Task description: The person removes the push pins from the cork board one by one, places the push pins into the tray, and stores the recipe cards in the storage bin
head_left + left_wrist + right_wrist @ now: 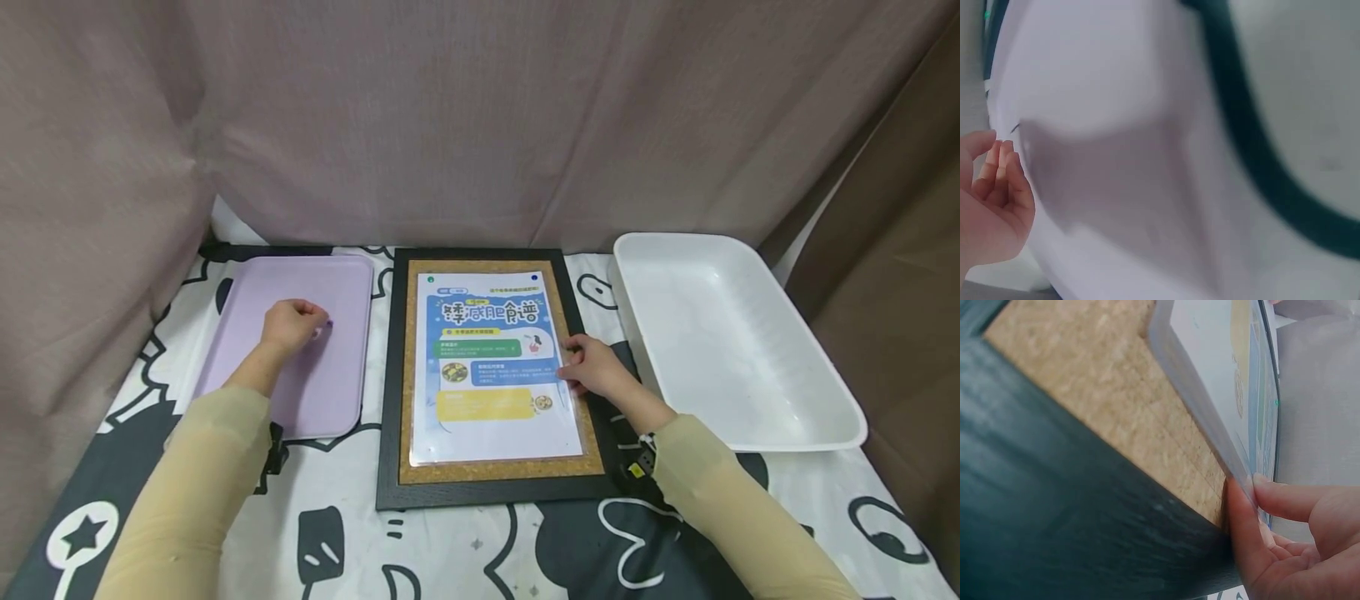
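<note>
A laminated poster (487, 433) with colourful printing lies on a cork board (517, 473) in a black frame. My right hand (600, 367) pinches its right edge between thumb and forefinger; in the right wrist view that edge stands raised off the cork. A green pin (431, 280) and a blue pin (535, 277) sit at the poster's top corners. Over the lilac tray (247, 333), my left hand (288, 325) has its thumb and fingertips drawn close together. A tiny dark, thin thing (1015, 128) shows right at those fingertips; I cannot tell whether they pinch it.
To the right of the framed board stands a deep white basin (735, 350). Black-and-white patterned cloth (420, 550) covers the table. Behind it and along both sides hang grey-brown curtains (420, 125).
</note>
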Demonstrator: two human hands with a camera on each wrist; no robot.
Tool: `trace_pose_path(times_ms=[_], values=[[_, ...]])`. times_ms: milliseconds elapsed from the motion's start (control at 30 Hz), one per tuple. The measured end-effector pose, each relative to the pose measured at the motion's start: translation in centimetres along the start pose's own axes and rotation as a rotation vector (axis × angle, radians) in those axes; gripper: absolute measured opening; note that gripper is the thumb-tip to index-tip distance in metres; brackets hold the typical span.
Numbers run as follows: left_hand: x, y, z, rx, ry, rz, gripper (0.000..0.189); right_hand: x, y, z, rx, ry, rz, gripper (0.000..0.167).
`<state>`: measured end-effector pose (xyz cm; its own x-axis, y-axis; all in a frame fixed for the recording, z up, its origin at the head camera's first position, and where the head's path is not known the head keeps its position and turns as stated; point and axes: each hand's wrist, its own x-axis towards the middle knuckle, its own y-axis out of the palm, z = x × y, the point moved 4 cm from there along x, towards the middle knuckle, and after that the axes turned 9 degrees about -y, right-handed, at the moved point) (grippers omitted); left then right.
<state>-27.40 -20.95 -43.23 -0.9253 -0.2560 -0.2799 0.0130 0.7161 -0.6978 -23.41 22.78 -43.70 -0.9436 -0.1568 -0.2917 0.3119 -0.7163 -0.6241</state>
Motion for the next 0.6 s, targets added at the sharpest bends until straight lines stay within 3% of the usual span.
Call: trace_pose_path(times_ms=[167, 333, 433, 600], values=[[0.2, -1.3, -1.5, -0.113, 0.0, 0.004, 0.037, 0.2, 0.0, -0.1, -0.003, -0.013, -0.002, 0.057], [1.1, -1.7, -4.5, -0.218, 0.019, 0.046, 0.041, 0.4, -0.2, -0.1, -0.004, -0.014, -0.007, 0.058], [1.6, -1.2, -6.0, -0.255, 0.033, 0.052, 0.041, 0.3, -0.2, -0.1, -0.004, -0.007, -0.013, 0.058], [2.4, 0.8, -7.6, -0.291, 0.043, 0.076, 0.039, 0.2, 0.2, -0.3, 0.005, -0.015, -0.019, 0.055]])
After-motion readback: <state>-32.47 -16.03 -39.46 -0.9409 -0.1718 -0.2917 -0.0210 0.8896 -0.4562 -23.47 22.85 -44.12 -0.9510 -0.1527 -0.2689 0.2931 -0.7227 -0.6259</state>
